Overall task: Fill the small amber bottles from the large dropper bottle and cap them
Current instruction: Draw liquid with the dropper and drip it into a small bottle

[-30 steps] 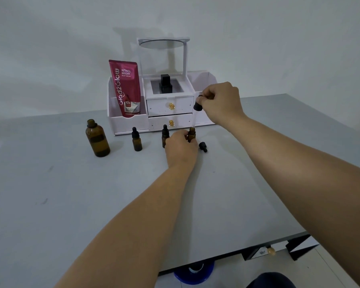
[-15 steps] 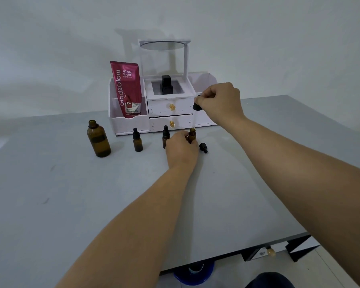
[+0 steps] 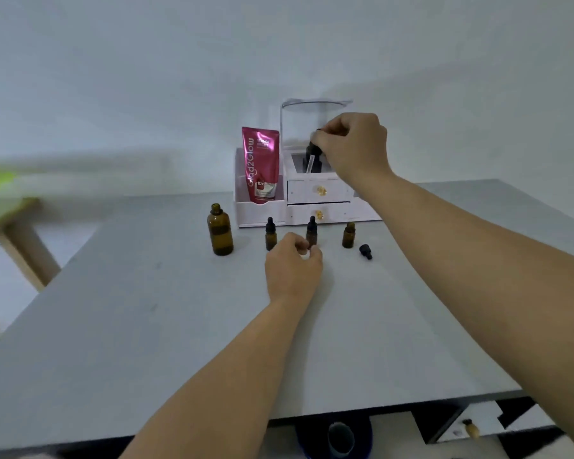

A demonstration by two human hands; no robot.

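The white drawer organiser [image 3: 315, 193] stands at the back, with a red tube [image 3: 260, 164] upright in its left compartment. In front of it the large amber bottle [image 3: 220, 230] stands uncapped; its fill level can't be read. Beside it is a row of small amber bottles: two capped [image 3: 270, 234] [image 3: 312, 230] and the rightmost open bottle [image 3: 348, 235], with a loose black cap [image 3: 366, 251] lying just beside it. The right hand [image 3: 355, 144] pinches the dropper [image 3: 311, 162] above the organiser. The left hand [image 3: 294, 263] has its fingers curled at the middle bottle's base — whether they grasp it can't be told. Grey tabletop [image 3: 146, 326], pale wall [image 3: 113, 77].
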